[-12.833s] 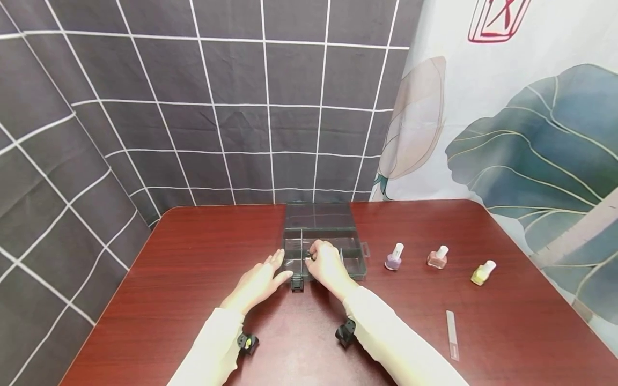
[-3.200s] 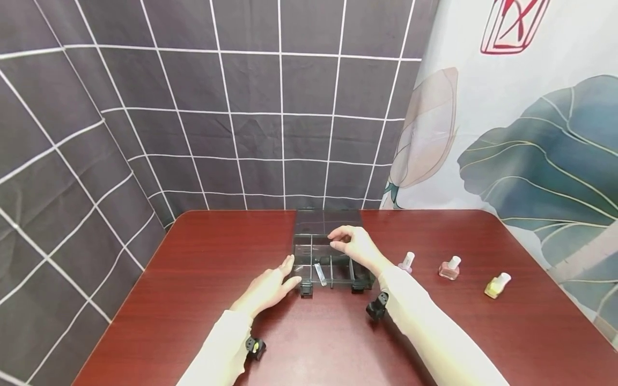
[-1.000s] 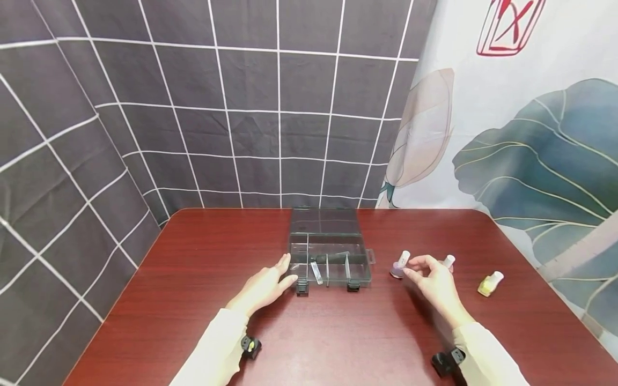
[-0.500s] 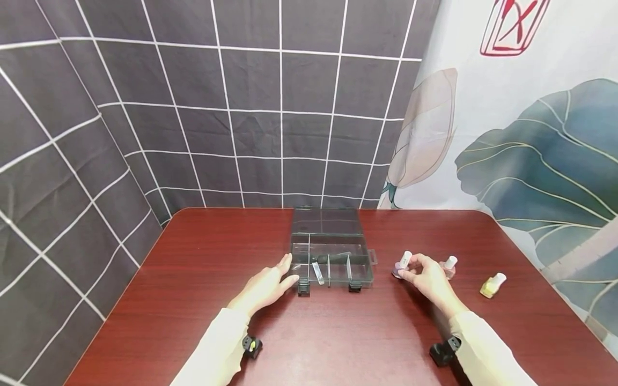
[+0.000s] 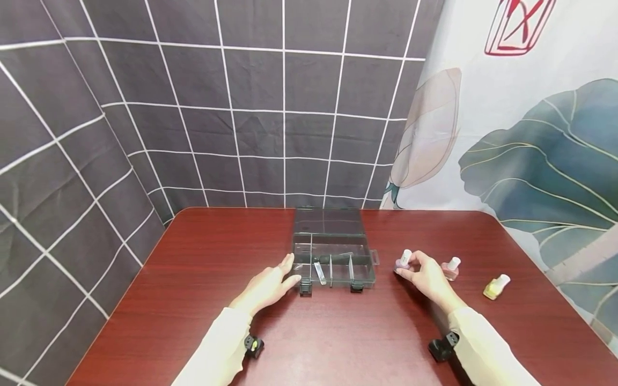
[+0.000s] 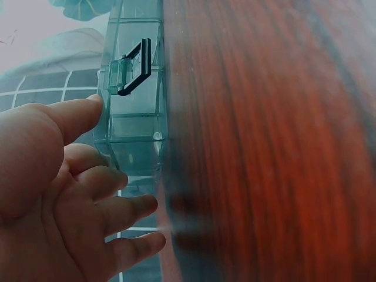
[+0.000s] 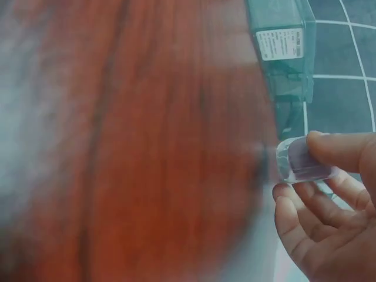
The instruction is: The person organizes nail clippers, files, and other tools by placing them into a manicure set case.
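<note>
1. Could slide easily across the table (image 5: 328, 343) in front of the case (image 5: 329, 221).
2. Can't squeeze between purple bottle (image 5: 402, 262) and pink bottle (image 5: 451, 269), blocked by right hand (image 5: 429, 277).
3. Would bump dividers (image 5: 351, 267) going sideways inside.

Reddish-brown wood-grain tabletop (image 5: 309, 343): smooth, glossy, pale sheen. Grey-green rectangular divided box (image 5: 341, 283): see-through hard plastic, smooth, shiny; square black latch (image 5: 306, 288) also plastic. White rectangular label (image 7: 279, 44) on box side: paper-like. Small purple polish bottle (image 7: 305, 158): clear, glass-looking wall, shiny; white cylindrical cap (image 5: 407, 256), smooth. Dark grey white-gridded backdrop (image 5: 256, 131): cloth, matt, lightly creased. Cream long sleeve (image 5: 485, 343): matt cloth.
</note>
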`<action>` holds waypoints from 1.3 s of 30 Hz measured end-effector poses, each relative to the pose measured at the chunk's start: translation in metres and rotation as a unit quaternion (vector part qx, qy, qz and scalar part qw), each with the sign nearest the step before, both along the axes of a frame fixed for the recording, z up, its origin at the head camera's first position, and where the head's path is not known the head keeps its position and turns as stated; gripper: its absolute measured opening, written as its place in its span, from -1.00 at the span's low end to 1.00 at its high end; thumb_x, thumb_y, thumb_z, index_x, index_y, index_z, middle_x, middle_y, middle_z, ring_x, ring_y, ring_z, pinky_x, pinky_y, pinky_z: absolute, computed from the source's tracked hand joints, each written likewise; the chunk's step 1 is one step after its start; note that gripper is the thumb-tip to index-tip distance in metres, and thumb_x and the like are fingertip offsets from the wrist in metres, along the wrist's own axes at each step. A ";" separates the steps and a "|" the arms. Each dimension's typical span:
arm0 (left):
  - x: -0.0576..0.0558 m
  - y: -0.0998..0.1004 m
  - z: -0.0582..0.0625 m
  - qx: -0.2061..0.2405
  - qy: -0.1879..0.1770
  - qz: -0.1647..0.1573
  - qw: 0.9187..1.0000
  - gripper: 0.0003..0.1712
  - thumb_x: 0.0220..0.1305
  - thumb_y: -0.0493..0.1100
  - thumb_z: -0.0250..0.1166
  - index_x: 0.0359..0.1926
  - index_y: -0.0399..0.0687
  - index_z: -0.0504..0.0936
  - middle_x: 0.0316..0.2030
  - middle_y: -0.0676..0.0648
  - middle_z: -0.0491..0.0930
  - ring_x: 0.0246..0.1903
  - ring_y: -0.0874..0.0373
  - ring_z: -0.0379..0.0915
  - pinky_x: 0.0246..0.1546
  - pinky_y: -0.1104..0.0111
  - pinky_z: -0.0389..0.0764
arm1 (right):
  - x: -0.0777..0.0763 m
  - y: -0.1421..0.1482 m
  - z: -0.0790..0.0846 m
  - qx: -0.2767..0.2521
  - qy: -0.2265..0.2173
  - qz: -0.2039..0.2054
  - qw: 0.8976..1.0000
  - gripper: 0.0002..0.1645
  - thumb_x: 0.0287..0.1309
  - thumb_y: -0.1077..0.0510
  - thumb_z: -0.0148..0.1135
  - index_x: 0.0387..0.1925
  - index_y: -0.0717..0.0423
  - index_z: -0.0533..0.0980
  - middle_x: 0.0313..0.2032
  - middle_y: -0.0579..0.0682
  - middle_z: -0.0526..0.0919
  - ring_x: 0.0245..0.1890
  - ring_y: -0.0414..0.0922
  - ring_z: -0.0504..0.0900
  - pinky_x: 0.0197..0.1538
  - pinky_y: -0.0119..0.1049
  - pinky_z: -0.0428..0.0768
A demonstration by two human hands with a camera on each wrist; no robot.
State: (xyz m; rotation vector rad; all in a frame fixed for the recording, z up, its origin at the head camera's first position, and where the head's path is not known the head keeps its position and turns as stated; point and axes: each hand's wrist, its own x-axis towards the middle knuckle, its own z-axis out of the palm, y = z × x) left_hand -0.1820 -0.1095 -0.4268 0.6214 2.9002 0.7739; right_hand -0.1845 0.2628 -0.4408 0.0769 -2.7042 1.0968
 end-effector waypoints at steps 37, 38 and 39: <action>-0.002 -0.001 -0.005 -0.008 0.005 -0.004 1.000 -0.28 0.34 0.11 0.06 0.37 -0.18 0.19 0.34 -0.13 0.18 0.16 -0.12 0.32 0.06 0.07 0.39 | -0.033 -0.060 0.032 -0.072 -0.003 0.093 0.993 -0.76 -0.08 0.38 0.34 -0.32 0.27 0.49 -0.38 0.11 0.62 -0.40 -0.09 0.60 -0.42 -0.39 0.54; -0.002 -0.001 -0.005 -0.008 0.006 -0.005 1.000 -0.28 0.34 0.11 0.06 0.37 -0.19 0.19 0.34 -0.14 0.18 0.16 -0.12 0.33 0.05 0.08 0.40 | -0.034 -0.061 0.032 -0.070 -0.004 0.096 0.993 -0.77 -0.07 0.37 0.34 -0.31 0.27 0.49 -0.38 0.12 0.62 -0.40 -0.10 0.60 -0.42 -0.39 0.54; -0.002 -0.001 -0.005 -0.008 0.008 -0.006 1.000 -0.28 0.34 0.11 0.07 0.37 -0.20 0.20 0.33 -0.14 0.18 0.15 -0.11 0.34 0.04 0.08 0.41 | -0.036 -0.063 0.033 -0.068 -0.005 0.098 0.993 -0.76 -0.07 0.37 0.34 -0.31 0.28 0.49 -0.38 0.12 0.63 -0.40 -0.10 0.60 -0.43 -0.38 0.53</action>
